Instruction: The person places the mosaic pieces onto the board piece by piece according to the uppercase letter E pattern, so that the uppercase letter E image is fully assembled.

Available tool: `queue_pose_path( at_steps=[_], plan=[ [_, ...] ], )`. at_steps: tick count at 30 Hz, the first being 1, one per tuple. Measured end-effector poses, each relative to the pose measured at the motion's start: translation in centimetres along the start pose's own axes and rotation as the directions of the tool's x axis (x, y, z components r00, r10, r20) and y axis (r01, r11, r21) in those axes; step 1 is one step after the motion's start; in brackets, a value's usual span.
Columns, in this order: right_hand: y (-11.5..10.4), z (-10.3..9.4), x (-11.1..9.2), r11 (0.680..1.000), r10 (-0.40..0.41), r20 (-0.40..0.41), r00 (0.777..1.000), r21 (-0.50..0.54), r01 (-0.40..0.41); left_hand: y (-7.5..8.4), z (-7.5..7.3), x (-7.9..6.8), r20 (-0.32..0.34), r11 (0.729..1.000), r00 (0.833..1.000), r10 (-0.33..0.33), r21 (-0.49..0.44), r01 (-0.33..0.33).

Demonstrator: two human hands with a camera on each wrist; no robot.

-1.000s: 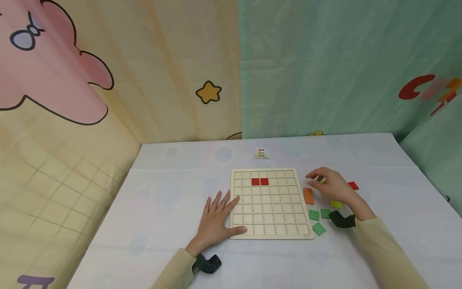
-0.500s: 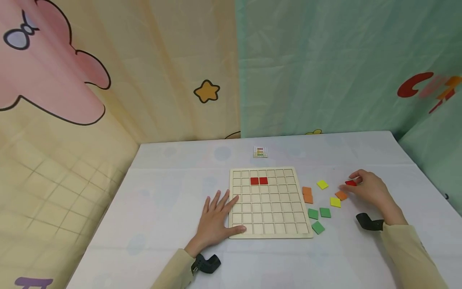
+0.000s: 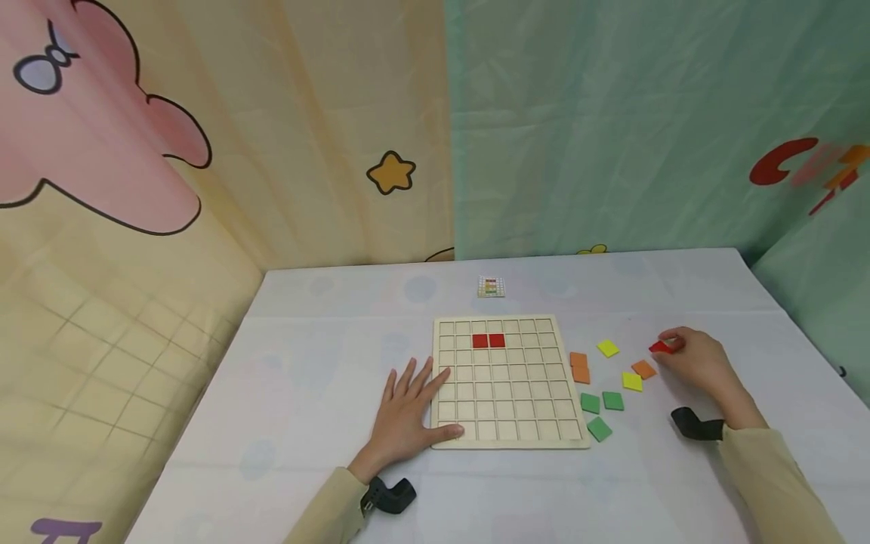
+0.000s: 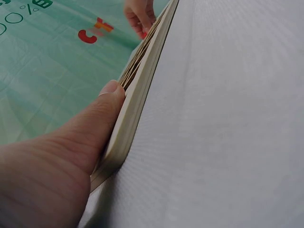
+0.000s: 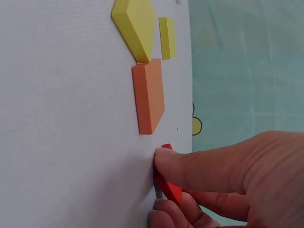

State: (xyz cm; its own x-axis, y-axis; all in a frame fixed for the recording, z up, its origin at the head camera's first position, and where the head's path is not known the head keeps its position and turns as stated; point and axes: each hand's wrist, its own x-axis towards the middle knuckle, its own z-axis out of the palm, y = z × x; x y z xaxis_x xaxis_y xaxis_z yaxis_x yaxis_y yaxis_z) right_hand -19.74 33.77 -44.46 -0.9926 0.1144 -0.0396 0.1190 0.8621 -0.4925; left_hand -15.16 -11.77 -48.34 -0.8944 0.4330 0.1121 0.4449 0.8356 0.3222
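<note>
My right hand (image 3: 700,364) pinches a red square tile (image 5: 169,189) between thumb and fingers, close over the table at the right. Spread over the lower left edge of a pale wooden grid board (image 3: 503,432) lies my left hand (image 3: 404,419), its thumb and a finger resting on the board. Two red tiles (image 3: 488,341) sit side by side in the board's second row from the top. Just left of my right hand are an orange tile (image 3: 643,369) and a yellow tile (image 3: 632,381).
Between board and right hand lie another yellow tile (image 3: 608,347), two orange tiles (image 3: 580,368) at the board's edge and several green tiles (image 3: 600,429). A small card with a coloured grid pattern (image 3: 491,287) lies behind the board. Printed curtains (image 3: 584,136) hang behind the table.
My right hand has moved right, away from the board's side to the loose red tile, and now pinches it. The left hand has stayed on the board.
</note>
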Motion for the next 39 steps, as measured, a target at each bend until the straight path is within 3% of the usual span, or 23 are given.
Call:
queue_pose_path(
  at_steps=[10,14,19,25,30,35,39],
  plan=[
    [-1.4,-0.1,-0.8,0.995,-0.093,-0.103,0.990,-0.039,0.089,-0.1,0.0,0.0,0.001,1.000,1.000,0.002,-0.009,-0.002],
    [-3.3,-0.2,-0.9,0.988,-0.136,-0.107,0.985,-0.085,0.127,-0.1,0.1,0.0,0.002,1.000,1.000,-0.004,0.002,0.004],
    [-7.0,1.2,-0.3,0.967,-0.253,-0.089,0.963,0.009,0.255,-0.1,0.1,0.0,-0.003,1.000,1.000,-0.004,-0.004,0.004],
    [-10.7,4.1,0.7,0.899,-0.396,0.009,0.918,0.207,0.386,-0.2,0.2,0.0,-0.003,1.000,1.000,0.002,-0.007,-0.002],
    [-13.0,6.5,1.6,0.866,-0.447,0.053,0.893,0.278,0.416,-0.3,0.2,0.0,-0.005,1.000,1.000,0.007,-0.015,-0.007],
    [-14.6,7.9,2.2,0.856,-0.454,0.054,0.890,0.305,0.418,-0.3,0.1,0.0,-0.005,1.000,1.000,0.005,-0.012,-0.005],
    [-15.4,8.0,2.4,0.868,-0.448,0.059,0.892,0.269,0.418,-0.3,0.2,0.0,-0.011,1.000,1.000,0.011,-0.007,-0.011]
  ],
)
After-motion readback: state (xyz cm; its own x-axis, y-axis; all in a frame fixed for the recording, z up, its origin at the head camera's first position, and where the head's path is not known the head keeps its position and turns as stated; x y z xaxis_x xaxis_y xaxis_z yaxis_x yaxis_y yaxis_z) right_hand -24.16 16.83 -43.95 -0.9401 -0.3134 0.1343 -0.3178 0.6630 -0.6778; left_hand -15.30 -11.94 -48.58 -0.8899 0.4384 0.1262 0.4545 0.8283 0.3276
